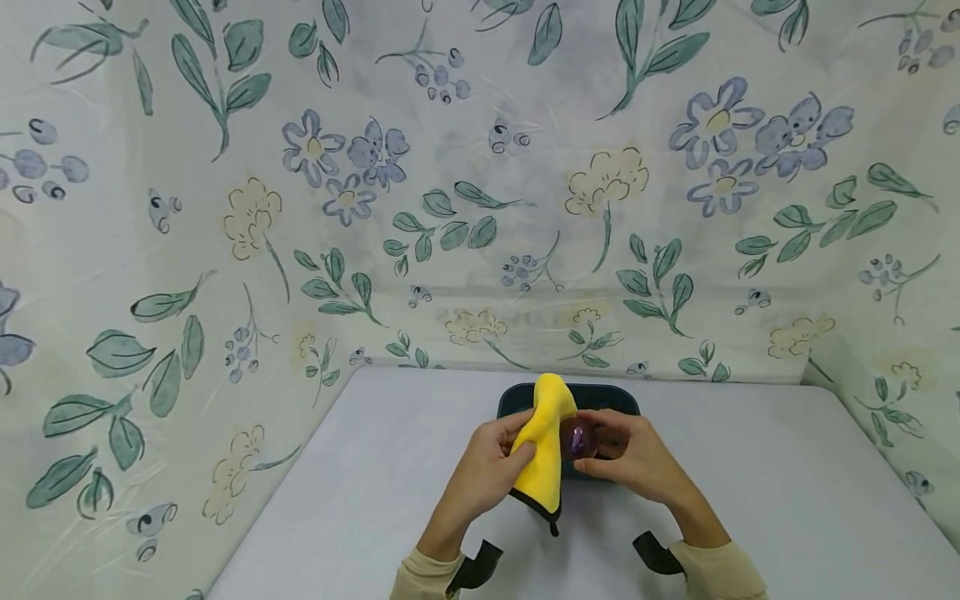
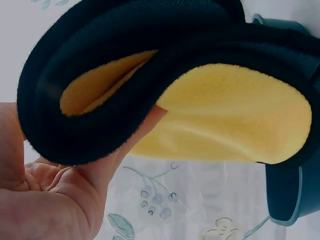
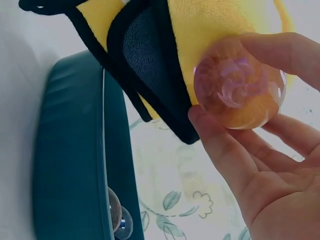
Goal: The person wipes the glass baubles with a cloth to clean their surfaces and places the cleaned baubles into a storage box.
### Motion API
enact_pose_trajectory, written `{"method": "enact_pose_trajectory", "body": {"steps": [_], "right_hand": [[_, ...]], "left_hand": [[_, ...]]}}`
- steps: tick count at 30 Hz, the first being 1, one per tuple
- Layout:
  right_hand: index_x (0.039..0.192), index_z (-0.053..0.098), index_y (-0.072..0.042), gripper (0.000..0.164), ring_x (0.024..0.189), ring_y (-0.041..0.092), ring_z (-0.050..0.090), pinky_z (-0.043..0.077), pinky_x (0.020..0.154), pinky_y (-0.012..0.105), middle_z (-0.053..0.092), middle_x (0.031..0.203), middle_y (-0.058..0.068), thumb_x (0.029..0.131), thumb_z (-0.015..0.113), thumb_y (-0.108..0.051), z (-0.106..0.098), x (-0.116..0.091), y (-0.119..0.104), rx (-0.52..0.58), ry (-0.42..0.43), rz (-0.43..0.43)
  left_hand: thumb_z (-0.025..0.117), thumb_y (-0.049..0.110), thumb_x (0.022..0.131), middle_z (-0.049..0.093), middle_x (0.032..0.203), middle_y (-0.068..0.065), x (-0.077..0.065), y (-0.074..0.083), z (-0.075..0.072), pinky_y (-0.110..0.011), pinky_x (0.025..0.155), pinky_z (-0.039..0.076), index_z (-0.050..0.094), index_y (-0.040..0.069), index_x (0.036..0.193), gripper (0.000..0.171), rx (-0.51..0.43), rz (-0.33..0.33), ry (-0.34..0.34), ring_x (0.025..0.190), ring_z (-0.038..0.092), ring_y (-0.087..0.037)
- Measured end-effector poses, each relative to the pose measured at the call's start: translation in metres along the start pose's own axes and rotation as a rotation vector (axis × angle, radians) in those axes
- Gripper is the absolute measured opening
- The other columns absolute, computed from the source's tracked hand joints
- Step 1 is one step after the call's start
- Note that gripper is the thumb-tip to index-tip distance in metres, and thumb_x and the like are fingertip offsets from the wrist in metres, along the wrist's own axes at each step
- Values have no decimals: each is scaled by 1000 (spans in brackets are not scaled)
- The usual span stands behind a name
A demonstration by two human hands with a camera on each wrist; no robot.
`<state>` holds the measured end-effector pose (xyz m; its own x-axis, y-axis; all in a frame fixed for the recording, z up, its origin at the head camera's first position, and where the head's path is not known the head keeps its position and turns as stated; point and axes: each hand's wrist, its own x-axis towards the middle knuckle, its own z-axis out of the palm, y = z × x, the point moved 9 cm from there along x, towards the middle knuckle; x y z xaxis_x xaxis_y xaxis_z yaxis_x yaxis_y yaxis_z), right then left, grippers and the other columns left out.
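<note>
My left hand pinches a yellow microfiber cloth with dark edging, thumb in front and fingers behind. Folded loosely, the cloth shows its dark underside in the left wrist view. My right hand holds a clear purple-tinted glass ball by thumb and fingertips. In the right wrist view the ball is beside the yellow cloth and overlaps it; whether they touch I cannot tell. Both hands are raised in front of a dark teal bin.
Inside the bin, clear balls show near its wall. The bin stands on a white table, toward its back edge. A floral sheet hangs behind the table and at both sides.
</note>
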<state>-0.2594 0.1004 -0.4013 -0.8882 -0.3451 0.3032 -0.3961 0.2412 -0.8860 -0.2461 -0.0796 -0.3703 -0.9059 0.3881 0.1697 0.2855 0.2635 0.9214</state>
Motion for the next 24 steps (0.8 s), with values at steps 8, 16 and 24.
{"method": "enact_pose_trajectory", "body": {"steps": [8, 16, 24], "right_hand": [[136, 64, -3, 58, 107, 23, 73, 62, 93, 33, 67, 129, 21, 84, 85, -17, 11, 0, -9, 1, -88, -26], [137, 63, -2, 58, 104, 15, 74, 62, 92, 34, 66, 131, 23, 85, 84, -16, 17, -2, -13, 18, -126, -46], [137, 62, -1, 57, 106, 12, 75, 63, 91, 33, 67, 129, 24, 86, 83, -13, 15, -4, -17, 36, -111, -83]], "left_hand": [[57, 11, 100, 71, 122, -22, 2, -1, -2, -23, 73, 62, 53, 0, 148, 49, 58, 26, 9, 83, 69, -17], [57, 11, 100, 70, 124, -21, 4, -3, -1, -21, 72, 60, 55, 1, 146, 47, 89, 30, -15, 81, 65, -16], [57, 12, 101, 70, 120, -20, 5, -6, 2, -22, 73, 61, 55, 2, 147, 47, 57, 21, -51, 82, 66, -16]]}}
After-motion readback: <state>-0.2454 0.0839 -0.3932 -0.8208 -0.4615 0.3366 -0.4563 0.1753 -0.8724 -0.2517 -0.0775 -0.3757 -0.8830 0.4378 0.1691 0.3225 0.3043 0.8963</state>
